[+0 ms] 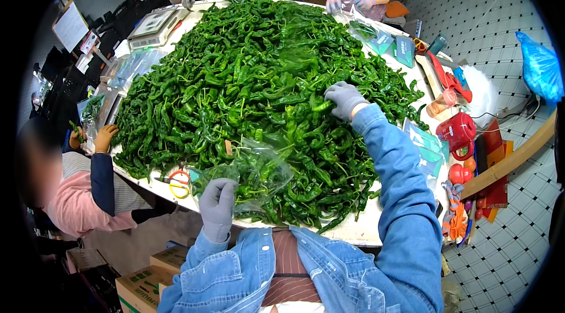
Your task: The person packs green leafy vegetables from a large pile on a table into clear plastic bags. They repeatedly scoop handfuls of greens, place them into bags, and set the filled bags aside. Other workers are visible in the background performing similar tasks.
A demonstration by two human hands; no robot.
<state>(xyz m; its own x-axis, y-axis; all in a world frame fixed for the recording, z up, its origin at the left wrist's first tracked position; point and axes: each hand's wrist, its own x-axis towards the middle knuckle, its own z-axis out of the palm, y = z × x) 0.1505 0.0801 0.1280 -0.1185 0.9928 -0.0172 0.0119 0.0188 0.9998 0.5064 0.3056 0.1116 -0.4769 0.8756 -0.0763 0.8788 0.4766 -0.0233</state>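
A broad heap of green wrinkled peppers [247, 88] covers most of the white table [362, 230] before me. My left hand [217, 207], in a grey glove, pinches the edge of a clear plastic bag [269, 169] near the table's front edge. The bag lies over the near side of the heap, and green shows through it. My right hand [345, 99], also in a grey glove, reaches over the right part of the heap. Its fingers are curled around a green pepper [322, 106].
Scissors [177, 183] with red and yellow handles lie left of my left hand. A red jug [457, 133], tomatoes [460, 174] and printed bags [426, 149] line the right edge. A scale [156, 26] sits far left. One person [92, 194] works at left, two others across the table.
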